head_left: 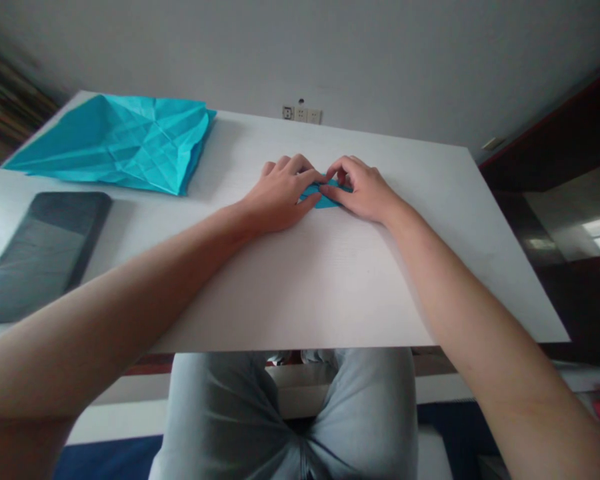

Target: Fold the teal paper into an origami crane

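A small folded piece of blue paper (329, 201) lies on the white table (300, 293), partly covered by my fingers. From the left, my left hand (285, 193) is closed on it, with thumb and forefinger at its left part. My right hand (363, 189) pinches the same paper from the right, thumb and forefinger meeting near its middle. The tips of both hands almost touch over the paper. Its exact folds are hidden under the fingers.
A larger creased sheet of blue paper (130, 143) rests at the table's back left. In front of it lies a dark tablet-like slab (45, 247), partly behind my left forearm. Wall sockets (301, 115) sit beyond the back edge.
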Demonstrator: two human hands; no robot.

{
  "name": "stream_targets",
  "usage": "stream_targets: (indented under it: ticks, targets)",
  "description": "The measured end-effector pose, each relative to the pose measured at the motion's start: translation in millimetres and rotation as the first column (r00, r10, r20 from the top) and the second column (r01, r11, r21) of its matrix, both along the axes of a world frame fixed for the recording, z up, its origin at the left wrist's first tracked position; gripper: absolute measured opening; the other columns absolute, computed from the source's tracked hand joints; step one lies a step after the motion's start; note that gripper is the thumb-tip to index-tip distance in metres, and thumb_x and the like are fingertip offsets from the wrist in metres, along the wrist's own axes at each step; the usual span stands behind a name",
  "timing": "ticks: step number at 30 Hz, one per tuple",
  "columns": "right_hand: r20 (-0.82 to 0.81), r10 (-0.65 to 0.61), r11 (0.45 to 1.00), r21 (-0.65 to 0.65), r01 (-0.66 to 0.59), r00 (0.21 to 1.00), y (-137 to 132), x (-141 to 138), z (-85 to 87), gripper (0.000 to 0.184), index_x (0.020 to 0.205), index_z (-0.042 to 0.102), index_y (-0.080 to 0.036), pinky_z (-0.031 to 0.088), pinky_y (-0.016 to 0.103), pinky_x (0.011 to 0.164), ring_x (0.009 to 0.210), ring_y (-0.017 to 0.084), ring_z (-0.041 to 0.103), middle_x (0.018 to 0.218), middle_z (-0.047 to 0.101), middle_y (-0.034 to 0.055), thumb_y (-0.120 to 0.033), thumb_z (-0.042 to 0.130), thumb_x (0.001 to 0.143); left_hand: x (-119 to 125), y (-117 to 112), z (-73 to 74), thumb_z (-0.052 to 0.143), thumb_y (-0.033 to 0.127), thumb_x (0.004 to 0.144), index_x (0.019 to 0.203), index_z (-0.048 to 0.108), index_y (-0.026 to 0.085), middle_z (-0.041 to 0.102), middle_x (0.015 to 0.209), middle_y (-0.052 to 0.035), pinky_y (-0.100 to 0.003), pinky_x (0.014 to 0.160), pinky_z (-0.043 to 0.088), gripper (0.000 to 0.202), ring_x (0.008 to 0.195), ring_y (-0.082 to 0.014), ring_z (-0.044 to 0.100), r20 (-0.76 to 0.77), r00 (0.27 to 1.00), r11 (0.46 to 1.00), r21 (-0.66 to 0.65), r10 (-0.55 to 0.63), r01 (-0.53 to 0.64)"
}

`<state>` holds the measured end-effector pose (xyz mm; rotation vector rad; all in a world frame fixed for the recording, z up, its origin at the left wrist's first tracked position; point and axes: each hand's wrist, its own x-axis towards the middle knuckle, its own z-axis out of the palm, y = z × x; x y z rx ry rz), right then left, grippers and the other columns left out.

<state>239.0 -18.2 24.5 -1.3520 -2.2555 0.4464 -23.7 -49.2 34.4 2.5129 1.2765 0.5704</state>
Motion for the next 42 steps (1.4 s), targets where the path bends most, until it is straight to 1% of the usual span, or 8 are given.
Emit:
stream_targets:
  ticks: [4, 8, 12, 17, 21, 29, 39, 42]
  targets:
    - [0.000, -0.007, 1.000, -0.007, 0.007, 1.000, -1.1, -0.9, 1.3, 0.039, 0.127, 0.076, -0.031, 0.059, 0.058, 0.113, 0.112, 0.033, 0.071, 0.121, 0.077, 0.0079, -0.064, 0.088, 0.110, 1.2, -0.7, 0.3, 0.061, 0.036, 0.117, 0.166, 0.081, 0.030, 0.069, 0.168, -0.0212, -0.081, 0.140, 0.044, 0.054, 0.160, -0.0501, 0.063, 0.000, 1.000, 1.000, -0.011, 0.017, -0.017]
    - [-0.014, -0.002, 1.000, -0.012, 0.002, 1.000, -1.0, -1.3, 1.1, 0.041, 0.127, 0.076, -0.032, 0.059, 0.058, 0.111, 0.113, 0.034, 0.071, 0.118, 0.076, 0.0076, -0.066, 0.088, 0.109, -0.1, 1.2, -3.0, 0.056, 0.038, 0.121, 0.164, 0.082, 0.030, 0.072, 0.164, -0.0212, -0.081, 0.138, 0.045, 0.052, 0.158, -0.0492, 0.065, 0.013, 1.000, 1.000, 0.014, 0.004, -0.004]
    - [-0.009, 0.001, 1.000, -0.007, -0.001, 1.000, -0.5, -0.8, 0.0, 0.043, 0.129, 0.076, -0.032, 0.058, 0.059, 0.113, 0.115, 0.035, 0.073, 0.119, 0.077, 0.0076, -0.068, 0.088, 0.109, -1.9, 2.2, -5.4, 0.058, 0.038, 0.121, 0.164, 0.082, 0.030, 0.072, 0.164, -0.0204, -0.080, 0.137, 0.046, 0.050, 0.157, -0.0488, 0.066, 0.026, 1.000, 1.000, 0.027, -0.003, 0.002]
    - [0.010, 0.006, 1.000, 0.003, -0.006, 1.000, -0.1, 0.2, -0.9, 0.042, 0.131, 0.077, -0.032, 0.057, 0.060, 0.116, 0.118, 0.036, 0.073, 0.125, 0.078, 0.0089, -0.067, 0.086, 0.112, -1.4, 1.2, -4.0, 0.059, 0.036, 0.119, 0.168, 0.079, 0.028, 0.069, 0.169, -0.0217, -0.082, 0.140, 0.043, 0.053, 0.161, -0.0509, 0.063, 0.002, 1.000, 1.000, 0.004, -0.001, 0.001]
    - [0.022, 0.008, 1.000, 0.005, -0.008, 1.000, -0.3, -0.3, -0.2, 0.040, 0.131, 0.076, -0.029, 0.057, 0.058, 0.116, 0.117, 0.036, 0.074, 0.124, 0.077, 0.0087, -0.064, 0.083, 0.113, -1.1, 1.6, -4.5, 0.057, 0.037, 0.121, 0.168, 0.078, 0.026, 0.069, 0.169, -0.0214, -0.081, 0.140, 0.043, 0.053, 0.161, -0.0505, 0.063, -0.004, 1.000, 1.000, 0.008, -0.002, 0.002]
    - [0.021, -0.005, 1.000, 0.006, 0.005, 1.000, -0.8, -1.2, 1.1, 0.037, 0.127, 0.075, -0.030, 0.056, 0.055, 0.112, 0.112, 0.033, 0.071, 0.122, 0.076, 0.0081, -0.063, 0.084, 0.113, -1.0, 3.2, -5.0, 0.060, 0.039, 0.120, 0.167, 0.079, 0.027, 0.069, 0.167, -0.0217, -0.082, 0.139, 0.044, 0.052, 0.160, -0.0509, 0.063, -0.005, 1.000, 1.000, 0.012, -0.009, 0.009]
    - [0.022, -0.001, 1.000, 0.012, 0.001, 1.000, 2.0, 0.3, -1.6, 0.043, 0.132, 0.077, -0.030, 0.056, 0.056, 0.112, 0.113, 0.035, 0.070, 0.122, 0.077, 0.0089, -0.068, 0.084, 0.112, -1.2, 2.4, -5.2, 0.060, 0.038, 0.120, 0.167, 0.079, 0.026, 0.069, 0.168, -0.0219, -0.082, 0.139, 0.044, 0.052, 0.159, -0.0511, 0.063, -0.002, 1.000, 1.000, 0.018, -0.011, 0.011]
    - [0.029, -0.003, 1.000, 0.018, 0.003, 1.000, 1.8, -0.1, -1.3, 0.039, 0.130, 0.077, -0.030, 0.055, 0.056, 0.112, 0.112, 0.034, 0.070, 0.123, 0.077, 0.0093, -0.063, 0.084, 0.112, -1.0, 2.1, -4.1, 0.060, 0.037, 0.120, 0.169, 0.078, 0.027, 0.068, 0.169, -0.0218, -0.082, 0.139, 0.043, 0.053, 0.160, -0.0515, 0.062, -0.015, 1.000, 1.000, 0.008, -0.007, 0.007]
